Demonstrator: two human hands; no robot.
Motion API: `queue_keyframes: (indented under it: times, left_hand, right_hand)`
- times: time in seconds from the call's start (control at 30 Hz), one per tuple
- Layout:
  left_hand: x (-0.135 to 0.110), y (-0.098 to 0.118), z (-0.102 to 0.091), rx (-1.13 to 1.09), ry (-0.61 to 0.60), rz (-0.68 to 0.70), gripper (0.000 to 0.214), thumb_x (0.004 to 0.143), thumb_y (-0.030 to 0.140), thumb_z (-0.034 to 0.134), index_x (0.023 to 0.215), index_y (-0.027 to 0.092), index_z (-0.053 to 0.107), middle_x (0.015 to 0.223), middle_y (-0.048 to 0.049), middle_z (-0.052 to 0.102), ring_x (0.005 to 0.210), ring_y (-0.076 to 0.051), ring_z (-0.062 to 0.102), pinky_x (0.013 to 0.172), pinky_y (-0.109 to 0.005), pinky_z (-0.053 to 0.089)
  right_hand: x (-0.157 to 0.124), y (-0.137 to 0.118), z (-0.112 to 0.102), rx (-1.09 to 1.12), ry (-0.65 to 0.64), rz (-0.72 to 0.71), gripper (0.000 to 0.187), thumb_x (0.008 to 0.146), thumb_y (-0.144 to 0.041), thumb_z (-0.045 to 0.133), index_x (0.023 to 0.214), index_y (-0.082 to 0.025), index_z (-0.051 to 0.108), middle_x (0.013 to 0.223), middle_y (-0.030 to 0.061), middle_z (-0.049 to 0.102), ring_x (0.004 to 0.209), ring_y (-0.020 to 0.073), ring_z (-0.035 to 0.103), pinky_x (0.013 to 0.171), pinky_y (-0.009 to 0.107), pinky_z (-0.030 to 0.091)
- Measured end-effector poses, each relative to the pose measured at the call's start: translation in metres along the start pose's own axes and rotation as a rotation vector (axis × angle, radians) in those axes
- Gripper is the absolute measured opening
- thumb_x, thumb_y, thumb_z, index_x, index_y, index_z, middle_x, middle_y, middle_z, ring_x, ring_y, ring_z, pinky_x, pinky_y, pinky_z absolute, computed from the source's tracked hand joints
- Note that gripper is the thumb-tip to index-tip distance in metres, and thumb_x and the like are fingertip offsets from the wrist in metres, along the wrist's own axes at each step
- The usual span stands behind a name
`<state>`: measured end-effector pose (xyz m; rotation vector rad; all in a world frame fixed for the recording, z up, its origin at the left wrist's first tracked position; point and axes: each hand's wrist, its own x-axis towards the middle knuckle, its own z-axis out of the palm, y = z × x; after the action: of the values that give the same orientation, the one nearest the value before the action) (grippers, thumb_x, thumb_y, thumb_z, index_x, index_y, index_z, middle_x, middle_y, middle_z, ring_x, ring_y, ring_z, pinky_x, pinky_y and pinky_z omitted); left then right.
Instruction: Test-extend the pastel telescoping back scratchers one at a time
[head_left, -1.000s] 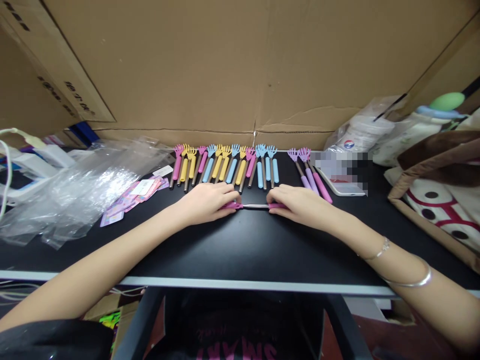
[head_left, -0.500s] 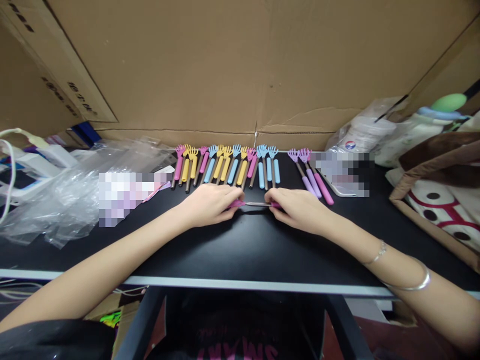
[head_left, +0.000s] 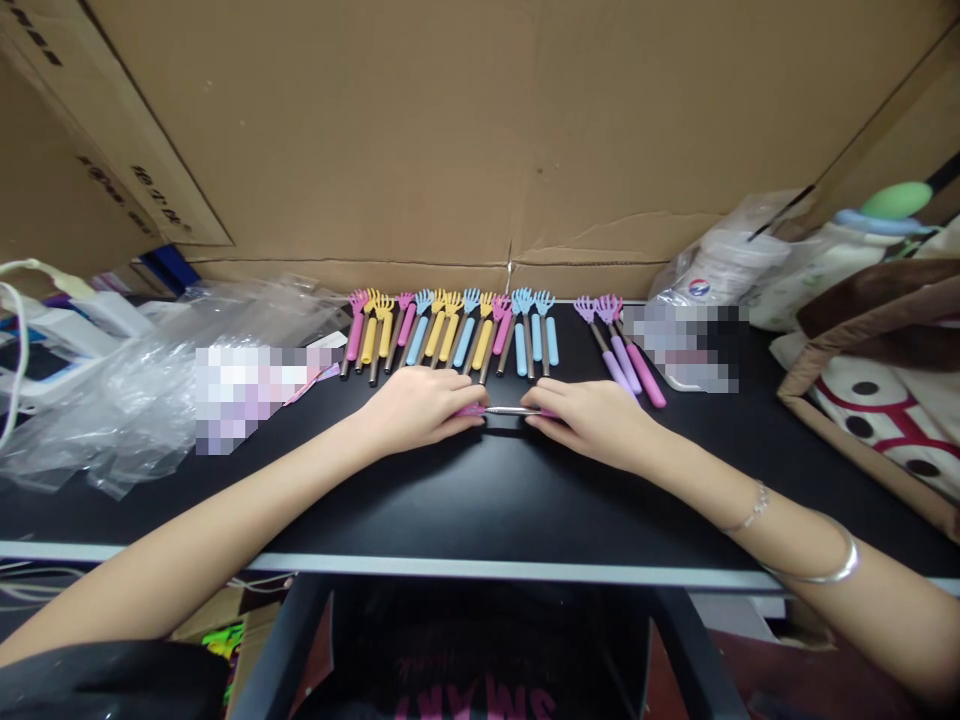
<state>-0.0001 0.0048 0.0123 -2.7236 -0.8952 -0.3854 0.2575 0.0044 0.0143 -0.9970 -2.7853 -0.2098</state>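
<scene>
A pink telescopic back scratcher (head_left: 508,411) lies crosswise on the black table (head_left: 480,500), its thin metal rod showing between my hands. My left hand (head_left: 420,408) is closed on its left end. My right hand (head_left: 592,418) is closed on its right end. Just behind my hands lies a row of several hand-shaped scratchers (head_left: 450,335) in pink, yellow and blue. A smaller group of purple and pink scratchers (head_left: 619,350) lies to the right of that row.
Crumpled clear plastic bags (head_left: 150,380) cover the table's left side. A cardboard wall (head_left: 480,140) closes the back. White bags and a brown-trimmed fabric bag (head_left: 870,380) crowd the right. The table's front edge (head_left: 480,570) runs below my forearms.
My hands have come closer together, so the bare metal rod between them is shorter. My right hand moved slightly left.
</scene>
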Motion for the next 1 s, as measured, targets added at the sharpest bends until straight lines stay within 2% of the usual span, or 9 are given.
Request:
queue_keyframes:
  times: [0.5,1.0]
  left_hand:
    - [-0.0002,0.0019,0.0013,-0.022,-0.031,0.029,0.024,0.098,0.035,0.045,0.097,0.021,0.064,0.079,0.0004,0.067,0.071,-0.012,0.064,0.055,-0.022,0.036]
    - [-0.0003,0.0023,0.0,-0.011,-0.027,0.055,0.023,0.097,0.034,0.046,0.094,0.021,0.064,0.077,0.0014,0.066,0.068,-0.012,0.064,0.054,-0.023,0.035]
  right_hand:
    - [0.0007,-0.0004,-0.0007,0.058,-0.089,0.01,0.02,0.097,-0.034,0.043,0.093,-0.021,0.059,0.088,0.0002,0.071,0.07,0.0133,0.064,0.056,0.025,0.03]
    - [0.0004,-0.0005,-0.0019,0.075,-0.096,0.005,0.022,0.097,-0.035,0.042,0.092,-0.022,0.058,0.085,0.0007,0.071,0.067,0.0125,0.062,0.055,0.025,0.028]
